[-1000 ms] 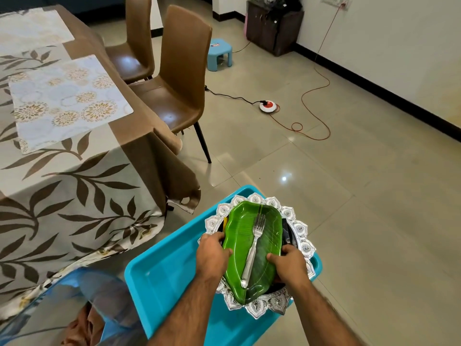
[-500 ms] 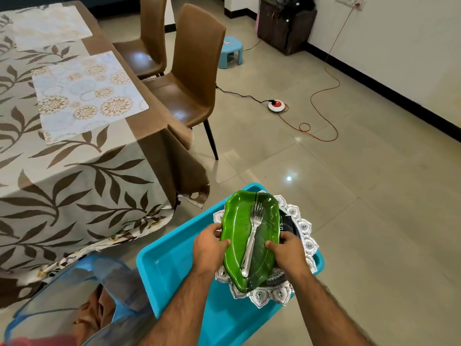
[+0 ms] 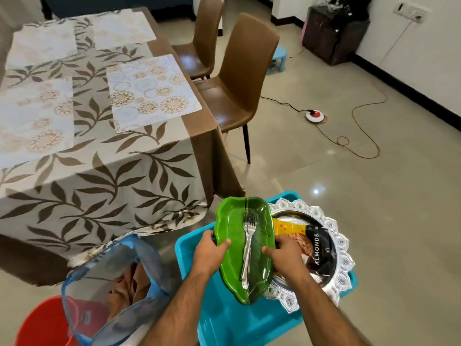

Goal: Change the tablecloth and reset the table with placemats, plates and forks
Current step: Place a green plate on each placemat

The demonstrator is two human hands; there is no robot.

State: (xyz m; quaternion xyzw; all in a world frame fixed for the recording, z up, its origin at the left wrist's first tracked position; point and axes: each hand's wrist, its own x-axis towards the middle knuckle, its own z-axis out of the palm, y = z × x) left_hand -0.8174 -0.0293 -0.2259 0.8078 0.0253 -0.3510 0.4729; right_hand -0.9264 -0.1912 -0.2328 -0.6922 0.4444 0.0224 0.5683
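Above the blue tray (image 3: 224, 318) at the bottom of my view, I hold a green leaf-shaped plate (image 3: 234, 255) in both hands. My left hand (image 3: 209, 253) grips its left edge, thumb curled over the rim and fingers underneath. My right hand (image 3: 284, 254) grips the right edge the same way, thumb lying on the plate's surface. A steel fork (image 3: 248, 248) lies lengthwise along the plate's middle, prongs pointing away from me, handle toward me.

The plate overlaps the left side of a round silver platter (image 3: 334, 278) with a scalloped, embossed rim, which sits at the right end of the tray. On the platter lies a dark packet (image 3: 321, 248) printed with the word ALMONDS, with a yellow packet (image 3: 289, 227) just beside it.

To the left of the tray stands a blue mesh hamper (image 3: 99, 278) holding brown cloth, and a red bucket (image 3: 37, 323) sits in the bottom left corner.

The table (image 3: 204, 136) fills the upper left. A cream tablecloth (image 3: 99, 191) with brown leaves covers it and hangs over the near edge. Four pale flowered placemats lie on it; the nearest one (image 3: 152, 91) sits along the right edge. Two brown chairs stand at that edge, the closer chair (image 3: 239, 78) beside that placemat. An orange cord (image 3: 359, 143) loops across the tiled floor to the right.
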